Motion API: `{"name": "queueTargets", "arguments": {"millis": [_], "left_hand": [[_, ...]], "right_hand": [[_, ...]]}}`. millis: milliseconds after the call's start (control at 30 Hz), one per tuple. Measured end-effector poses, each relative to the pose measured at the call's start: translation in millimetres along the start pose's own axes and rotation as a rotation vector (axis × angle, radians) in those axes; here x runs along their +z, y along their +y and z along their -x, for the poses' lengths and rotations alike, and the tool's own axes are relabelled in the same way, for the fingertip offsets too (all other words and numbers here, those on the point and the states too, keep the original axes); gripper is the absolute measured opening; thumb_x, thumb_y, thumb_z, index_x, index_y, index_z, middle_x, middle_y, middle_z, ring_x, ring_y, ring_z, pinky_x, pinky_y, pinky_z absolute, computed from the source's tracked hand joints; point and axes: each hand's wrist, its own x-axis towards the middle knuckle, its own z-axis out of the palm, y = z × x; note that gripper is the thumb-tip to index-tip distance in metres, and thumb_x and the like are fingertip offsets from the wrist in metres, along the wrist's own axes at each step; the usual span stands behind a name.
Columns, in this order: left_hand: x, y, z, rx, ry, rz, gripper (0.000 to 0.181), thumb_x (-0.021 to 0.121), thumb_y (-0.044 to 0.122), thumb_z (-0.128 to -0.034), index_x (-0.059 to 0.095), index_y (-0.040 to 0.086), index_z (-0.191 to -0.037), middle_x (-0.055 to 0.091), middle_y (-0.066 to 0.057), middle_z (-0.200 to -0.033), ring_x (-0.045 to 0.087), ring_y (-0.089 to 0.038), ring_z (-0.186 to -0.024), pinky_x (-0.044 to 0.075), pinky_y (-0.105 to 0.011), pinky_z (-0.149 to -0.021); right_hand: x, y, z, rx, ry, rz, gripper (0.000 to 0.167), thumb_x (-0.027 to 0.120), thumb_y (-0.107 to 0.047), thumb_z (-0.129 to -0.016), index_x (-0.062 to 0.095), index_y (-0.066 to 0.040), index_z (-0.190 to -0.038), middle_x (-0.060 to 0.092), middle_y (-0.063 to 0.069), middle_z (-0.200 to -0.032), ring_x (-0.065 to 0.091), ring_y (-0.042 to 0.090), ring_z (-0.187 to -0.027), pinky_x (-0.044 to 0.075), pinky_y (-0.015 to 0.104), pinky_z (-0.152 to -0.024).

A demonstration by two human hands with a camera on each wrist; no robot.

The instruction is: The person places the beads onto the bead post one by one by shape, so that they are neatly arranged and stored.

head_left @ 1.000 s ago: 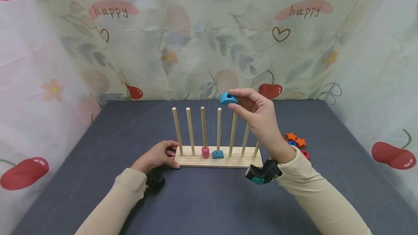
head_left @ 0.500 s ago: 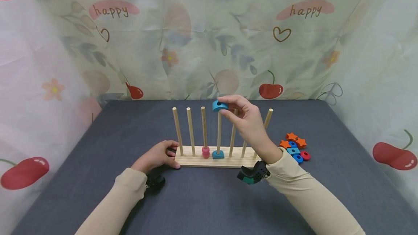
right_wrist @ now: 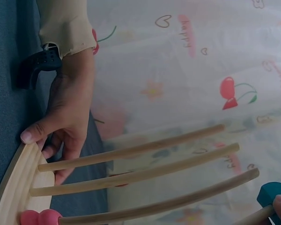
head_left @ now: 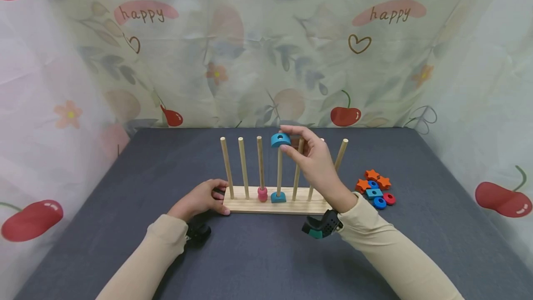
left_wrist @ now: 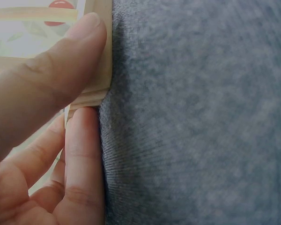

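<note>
Blue arched block (head_left: 280, 143), at top of peg (head_left: 279, 168), wooden base (head_left: 250, 206) beneath

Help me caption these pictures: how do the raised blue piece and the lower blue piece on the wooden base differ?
The raised blue piece is pinched in the right grip; neither grip touches the lower blue piece. The raised blue piece is near the top of the fourth peg from the left, while the lower blue piece sits on the wooden base, around that peg. Both are blue, with a half-round outline.
</note>
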Motion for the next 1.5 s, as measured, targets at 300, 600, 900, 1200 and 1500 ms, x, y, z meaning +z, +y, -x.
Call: {"name": "queueTargets", "arguments": {"millis": [300,600,900,1200,1500], "left_hand": [[-0.1,0.7,0.5,0.005,0.005,-0.011,0.081,0.089,0.006,-0.0642,0.05,0.001,-0.135,0.053,-0.014,-0.127,0.056,-0.022,-0.102,0.05,-0.034,-0.086],[0.1,-0.6,0.0,0.008,0.007,-0.011,0.081,0.089,0.006,-0.064,0.051,0.001,-0.134,0.054,-0.014,-0.126,0.056,-0.022,-0.102,0.05,-0.033,-0.085],[-0.2,-0.3,0.5,0.01,0.002,-0.01,0.081,0.089,0.006,-0.064,0.051,0.001,-0.135,0.053,-0.014,-0.126,0.055,-0.022,-0.102,0.05,-0.033,-0.085],[-0.6,1.7,2.1,0.019,0.003,-0.016,0.081,0.089,0.006,-0.0641,0.05,0.0,-0.135,0.053,-0.015,-0.127,0.056,-0.022,-0.102,0.05,-0.034,-0.086],[-0.8,1.7,2.3,0.016,-0.001,-0.017,0.081,0.089,0.006,-0.0645,0.05,0.001,-0.135,0.053,-0.015,-0.127,0.055,-0.023,-0.103,0.05,-0.034,-0.086]], "right_hand": [[3.2,9.9,5.7,0.061,-0.004,-0.028,0.045,0.064,0.0,-0.09,0.05,-0.004,-0.133,0.059,0.016,-0.126,0.062,0.017,-0.106,0.051,0.02,-0.084],[7.4,25.6,17.3,0.152,-0.019,0.034,0.043,0.066,-0.005,-0.091,0.051,-0.005,-0.131,0.057,0.014,-0.128,0.061,0.028,-0.109,0.051,0.031,-0.089],[17.5,59.6,35.3,0.267,-0.042,0.095,0.04,0.066,-0.005,-0.091,0.052,-0.005,-0.128,0.059,0.015,-0.124,0.06,0.029,-0.111,0.049,0.044,-0.094],[28.6,91.4,50.2,0.343,-0.04,0.092,0.038,0.068,0.0,-0.087,0.053,0.0,-0.122,0.06,0.017,-0.117,0.058,0.03,-0.112,0.044,0.047,-0.101],[35.5,104.8,57.9,0.378,-0.033,0.12,0.034,0.068,0.005,-0.085,0.055,0.002,-0.116,0.06,0.017,-0.108,0.059,0.029,-0.104,0.047,0.045,-0.095]]}}
